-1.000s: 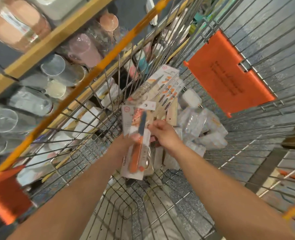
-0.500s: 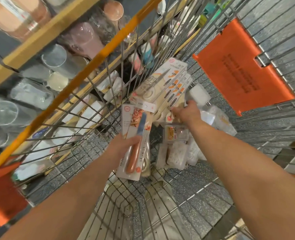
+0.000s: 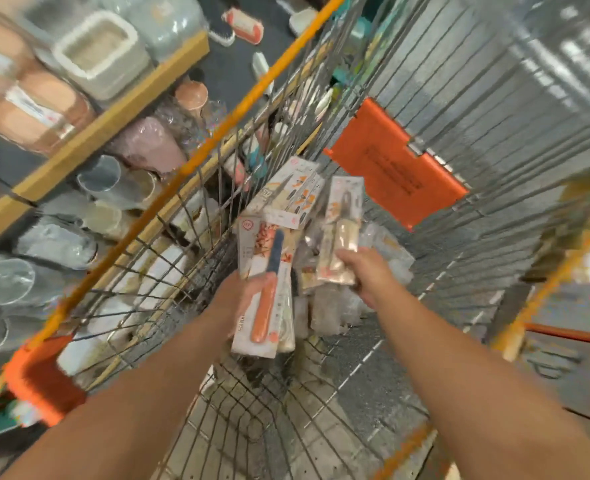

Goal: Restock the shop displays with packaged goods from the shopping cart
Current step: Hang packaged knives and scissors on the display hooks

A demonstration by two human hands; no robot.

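Both forearms reaching in from the bottom of the frame, converging toward centre over the wire cart (image 3: 252, 427). Left hand (image 3: 241, 299) at centre, thumb curled over the front of a knife pack (image 3: 264, 289) with an orange handle, more flat packs stacked behind it in the same grip; stack held upright, slightly tilted, lifted off the cart floor. Right hand (image 3: 366, 271) just right of centre, fingers closed round the lower end of a second pack (image 3: 340, 230), pale-handled, held upright and raised above the pile. Hands near each other but apart, the two packs not touching.

Behind and above the hands, more carded packs (image 3: 293, 192) leaning against the cart's far left wall, and clear-wrapped goods (image 3: 324, 306) heaped on the cart floor below and right of the hands. Blurred; contents of the wraps not legible.

Orange rail (image 3: 196, 161) of the cart running diagonally from lower left to top centre, close on the left of the left hand. Orange flap (image 3: 390, 168) on the far wall, upper right of centre. Bare wire floor in the lower middle of the frame, between the forearms. Shelf (image 3: 89, 136) with cups and tubs filling the upper left, beyond the rail.
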